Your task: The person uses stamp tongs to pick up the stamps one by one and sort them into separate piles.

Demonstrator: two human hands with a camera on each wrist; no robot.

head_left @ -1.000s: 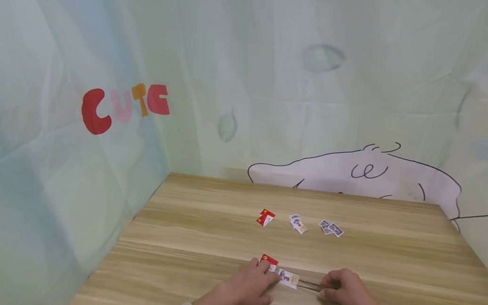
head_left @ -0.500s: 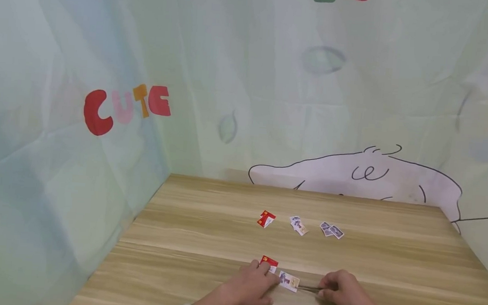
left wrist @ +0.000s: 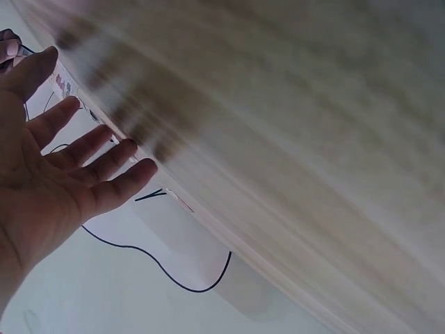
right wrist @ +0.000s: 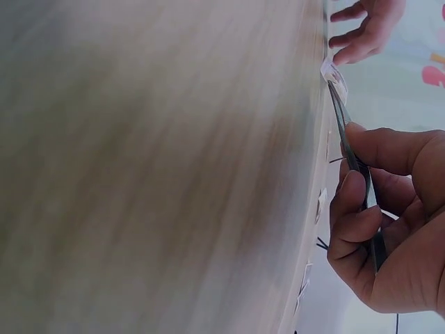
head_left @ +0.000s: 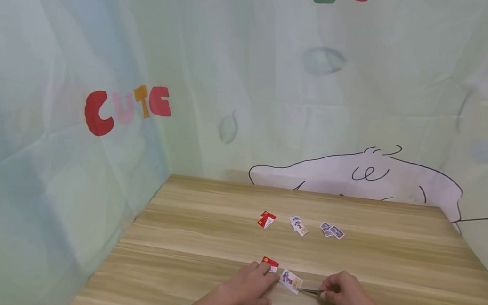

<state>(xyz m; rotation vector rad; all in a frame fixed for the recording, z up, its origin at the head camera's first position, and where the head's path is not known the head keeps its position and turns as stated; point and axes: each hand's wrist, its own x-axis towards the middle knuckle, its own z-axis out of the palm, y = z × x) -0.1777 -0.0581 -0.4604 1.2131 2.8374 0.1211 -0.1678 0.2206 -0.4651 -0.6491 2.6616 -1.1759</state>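
My right hand (head_left: pixel 346 294) pinches a pair of metal tweezers (right wrist: pixel 354 149) between thumb and fingers. The tweezer tips meet the right edge of a pale postage stamp (head_left: pixel 291 281) with a small printed picture. In the right wrist view that stamp (right wrist: pixel 335 78) looks tilted up from the wood. My left hand (head_left: pixel 251 287) lies on the table just left of it, its fingers extended and relaxed, as the left wrist view shows. Its fingertips cover part of a red stamp (head_left: pixel 271 262) with a yellow emblem.
Farther back on the wooden table (head_left: pixel 205 216) lie three small overlapping groups: red stamps (head_left: pixel 267 218), pale picture stamps (head_left: pixel 299 226) and dark grey stamps (head_left: pixel 332 231). A printed cloth backdrop (head_left: pixel 232 76) rises along the back and left edges.
The tweezer arms, spread apart a second ago, have come together at the pale stamp's right edge. That stamp has turned slightly and looks more tilted. The left hand has stayed in place.
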